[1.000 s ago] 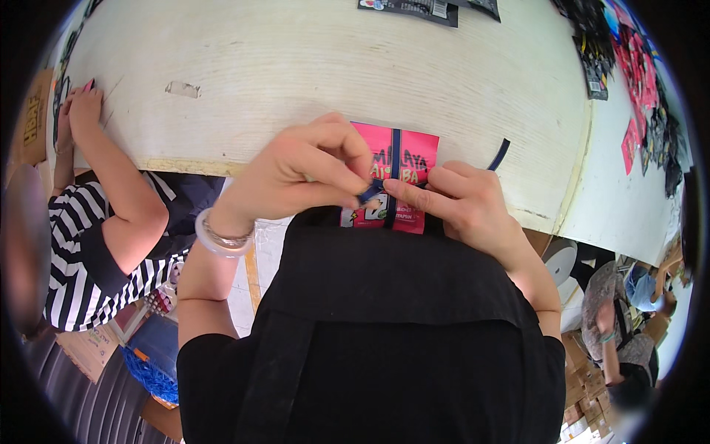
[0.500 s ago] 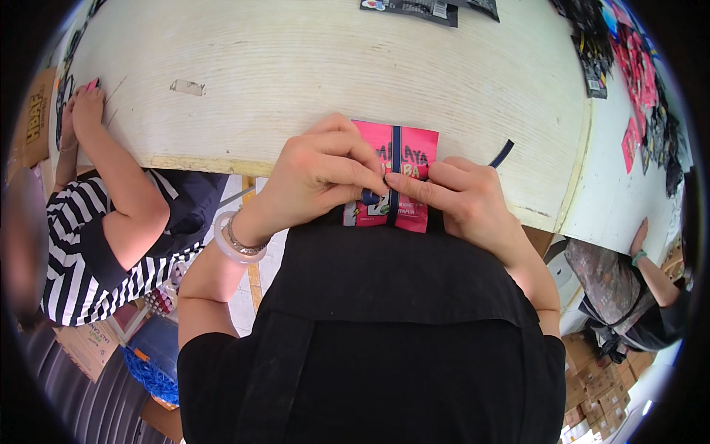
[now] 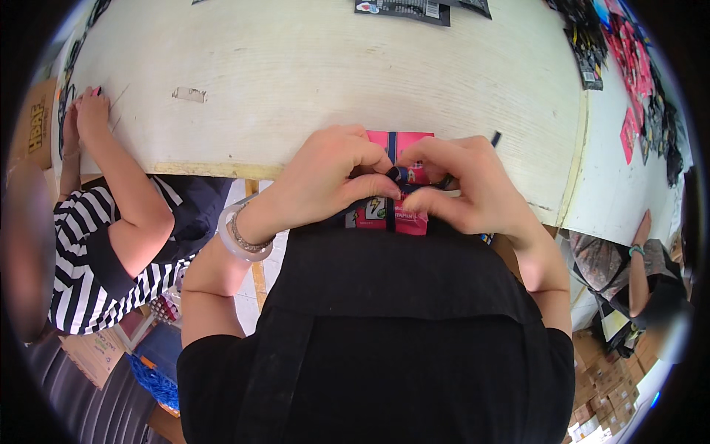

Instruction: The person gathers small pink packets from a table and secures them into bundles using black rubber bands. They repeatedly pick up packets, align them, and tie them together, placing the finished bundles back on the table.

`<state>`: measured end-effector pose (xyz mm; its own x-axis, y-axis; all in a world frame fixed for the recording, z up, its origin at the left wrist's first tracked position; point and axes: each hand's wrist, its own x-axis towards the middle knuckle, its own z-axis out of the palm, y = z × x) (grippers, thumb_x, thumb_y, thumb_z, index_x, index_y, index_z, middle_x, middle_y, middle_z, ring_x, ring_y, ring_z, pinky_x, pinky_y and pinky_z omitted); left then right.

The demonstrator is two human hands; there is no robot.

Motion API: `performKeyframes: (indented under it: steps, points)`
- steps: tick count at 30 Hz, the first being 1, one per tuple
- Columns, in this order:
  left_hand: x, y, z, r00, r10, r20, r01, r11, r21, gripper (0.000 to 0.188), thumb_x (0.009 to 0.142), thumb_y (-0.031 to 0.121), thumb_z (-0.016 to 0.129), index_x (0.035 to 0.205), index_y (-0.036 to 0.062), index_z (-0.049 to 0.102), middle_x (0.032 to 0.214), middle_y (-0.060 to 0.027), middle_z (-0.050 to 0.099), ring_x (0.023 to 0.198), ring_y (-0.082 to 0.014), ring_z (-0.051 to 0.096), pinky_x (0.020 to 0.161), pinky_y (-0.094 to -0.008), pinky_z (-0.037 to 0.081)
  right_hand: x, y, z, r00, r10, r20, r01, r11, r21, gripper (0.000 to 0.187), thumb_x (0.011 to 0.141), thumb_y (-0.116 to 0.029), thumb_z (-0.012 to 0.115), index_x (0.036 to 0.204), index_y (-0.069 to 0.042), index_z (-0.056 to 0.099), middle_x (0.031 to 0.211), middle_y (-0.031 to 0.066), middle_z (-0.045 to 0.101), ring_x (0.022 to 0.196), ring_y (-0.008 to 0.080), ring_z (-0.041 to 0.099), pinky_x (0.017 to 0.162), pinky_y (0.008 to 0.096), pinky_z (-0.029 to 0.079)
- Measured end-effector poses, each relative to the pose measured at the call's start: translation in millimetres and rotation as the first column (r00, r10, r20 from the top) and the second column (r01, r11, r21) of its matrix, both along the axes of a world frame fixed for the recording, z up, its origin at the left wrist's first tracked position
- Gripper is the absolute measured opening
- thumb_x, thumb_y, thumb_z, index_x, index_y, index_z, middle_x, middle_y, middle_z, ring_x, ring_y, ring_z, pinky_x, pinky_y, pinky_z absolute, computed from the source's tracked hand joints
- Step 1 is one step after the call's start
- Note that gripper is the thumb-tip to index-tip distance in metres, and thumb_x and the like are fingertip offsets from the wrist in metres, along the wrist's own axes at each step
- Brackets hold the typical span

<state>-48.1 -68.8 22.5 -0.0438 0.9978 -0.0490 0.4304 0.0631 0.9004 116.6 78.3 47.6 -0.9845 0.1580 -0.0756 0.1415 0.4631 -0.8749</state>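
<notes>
A small pink packet (image 3: 409,223) rests at the table's near edge, against my black-clad front. A dark blue ribbon (image 3: 391,143) runs upright across its face. My left hand (image 3: 333,170) is closed, thumb and forefinger pinching the ribbon at the packet's middle. From the other side my right hand (image 3: 477,185) curls its thumb and fingers around the same spot, closed on the ribbon too. A gathered bit of ribbon shows between the fingertips, partly hidden. One loose ribbon end sticks out beyond my right hand.
Black packets (image 3: 403,10) lie at the far edge of the pale table (image 3: 244,126). Pink and black packets (image 3: 634,81) heap up at the far right. On the left sits a person in a striped top (image 3: 103,251); another person's arm (image 3: 640,244) rests at the right.
My right hand has gone from pressing a finger on the ribbon to curling around it. Both hands have drawn together at the packet's middle, where the ribbon is now gathered.
</notes>
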Motion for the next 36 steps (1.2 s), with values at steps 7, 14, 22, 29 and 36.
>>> performKeyframes:
  steps: [7,14,22,29,36]
  points:
    - [1.4,-6.0,-12.3,0.989,0.112,0.100,-0.121,0.988,0.093,0.013,0.074,0.006,0.074,0.086,0.0052,0.071,0.066,-0.0029,0.056,0.069,-0.0161,0.053,0.061,-0.0276,0.044,-6.6,-1.8,-9.8,0.989,-0.144,0.043,0.149,0.977,-0.154,0.011,0.086,-0.006,0.067,0.079,0.002,0.064,0.060,0.0018,0.059,0.058,0.0040,0.049,0.052,0.0231,0.039]
    - [12.0,-2.8,-9.3,0.983,0.103,0.151,-0.107,0.994,0.015,0.018,0.075,0.011,0.073,0.093,0.0083,0.070,0.070,-0.0039,0.064,0.071,-0.0190,0.059,0.063,-0.0314,0.047,-12.4,29.5,6.8,0.923,-0.063,0.379,0.258,0.833,-0.489,0.005,0.088,-0.001,0.055,0.093,0.001,0.056,0.070,-0.0014,0.058,0.068,0.0036,0.049,0.060,0.0195,0.039]
    - [28.2,5.2,-3.7,0.940,0.229,0.254,-0.235,0.972,-0.007,0.015,0.076,-0.001,0.065,0.091,-0.0006,0.063,0.076,-0.0118,0.066,0.066,-0.0215,0.064,0.065,-0.0293,0.050,-19.6,-17.8,25.5,0.998,-0.037,-0.059,0.038,0.999,0.026,0.017,0.079,0.005,0.059,0.095,0.001,0.055,0.079,0.0128,0.065,0.075,0.0207,0.065,0.066,0.0310,0.050]
    - [36.2,1.7,-8.4,0.891,0.332,0.310,-0.300,0.943,-0.147,0.016,0.078,-0.003,0.060,0.092,0.0023,0.065,0.077,-0.0114,0.065,0.072,-0.0193,0.067,0.065,-0.0296,0.051,21.6,-15.1,10.4,0.965,-0.231,0.121,0.227,0.973,0.039,0.010,0.073,0.000,0.067,0.081,-0.003,0.063,0.085,0.0116,0.062,0.077,0.0277,0.062,0.065,0.0347,0.049]
    - [31.0,-3.4,-12.6,0.946,0.261,0.190,-0.273,0.961,0.041,0.017,0.079,0.000,0.062,0.095,0.0056,0.067,0.082,-0.0093,0.066,0.078,-0.0227,0.064,0.070,-0.0322,0.050,8.7,-20.1,-13.5,0.962,-0.269,-0.050,0.269,0.963,0.001,0.013,0.068,0.006,0.066,0.079,0.001,0.062,0.087,0.0089,0.063,0.079,0.0287,0.061,0.067,0.0346,0.050]
